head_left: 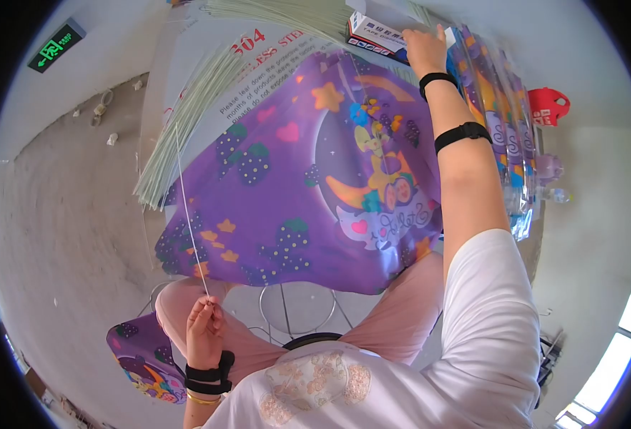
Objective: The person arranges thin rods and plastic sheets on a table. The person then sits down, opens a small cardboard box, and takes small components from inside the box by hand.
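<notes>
My left hand (pixel 205 330) pinches the lower end of a thin white rod (pixel 190 222), which slants up over the left part of the purple printed fabric (pixel 258 207). Stars, hearts, berries and a moon picture cover that fabric, which lies over the table edge above my lap. At the top right, my right hand (pixel 425 50) reaches to the right end of a tape dispenser box (pixel 376 36); its fingers are partly spread and seem to hold nothing. A bundle of pale rods (pixel 186 121) lies left of the fabric.
Folded, plastic-wrapped printed pieces (pixel 498 129) lie along the table's right side. Beyond them are a red bag (pixel 548 107) and a plastic bottle (pixel 557 194). More pale rods (pixel 287 18) lie at the table's far edge. Another purple printed piece (pixel 144 357) hangs at lower left.
</notes>
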Available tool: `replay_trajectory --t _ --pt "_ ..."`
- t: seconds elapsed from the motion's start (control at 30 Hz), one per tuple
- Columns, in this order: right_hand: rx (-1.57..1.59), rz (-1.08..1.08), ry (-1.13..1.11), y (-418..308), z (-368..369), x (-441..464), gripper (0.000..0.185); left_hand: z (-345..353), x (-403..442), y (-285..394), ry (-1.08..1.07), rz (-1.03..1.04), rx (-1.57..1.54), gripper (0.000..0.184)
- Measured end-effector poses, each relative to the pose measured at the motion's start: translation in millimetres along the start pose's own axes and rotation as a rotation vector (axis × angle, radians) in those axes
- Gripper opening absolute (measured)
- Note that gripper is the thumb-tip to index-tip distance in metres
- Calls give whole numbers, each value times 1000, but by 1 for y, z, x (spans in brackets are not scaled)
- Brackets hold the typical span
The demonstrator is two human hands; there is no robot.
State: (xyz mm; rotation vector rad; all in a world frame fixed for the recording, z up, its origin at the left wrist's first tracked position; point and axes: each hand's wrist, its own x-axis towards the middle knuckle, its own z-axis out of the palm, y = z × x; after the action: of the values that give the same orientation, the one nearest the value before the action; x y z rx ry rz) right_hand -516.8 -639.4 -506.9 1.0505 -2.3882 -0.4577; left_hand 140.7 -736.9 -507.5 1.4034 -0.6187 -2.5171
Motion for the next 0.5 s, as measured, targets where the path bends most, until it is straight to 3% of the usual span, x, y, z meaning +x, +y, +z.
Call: replay_trajectory --t 0.17,0.27,0.37,0.5 --pt "106 -99 270 7 -49 -19 22 -3 -11 -4 -98 118 -93 8" --pt "161 -210 187 2 -122 -43 21 -5 -20 -2 -220 138 -52 7" --pt "303 -402 314 -17 -184 -91 18 21 -38 0 -24 154 88 14" --pt "418 -611 329 -56 -265 -168 7 40 -54 3 -235 364 236 28"
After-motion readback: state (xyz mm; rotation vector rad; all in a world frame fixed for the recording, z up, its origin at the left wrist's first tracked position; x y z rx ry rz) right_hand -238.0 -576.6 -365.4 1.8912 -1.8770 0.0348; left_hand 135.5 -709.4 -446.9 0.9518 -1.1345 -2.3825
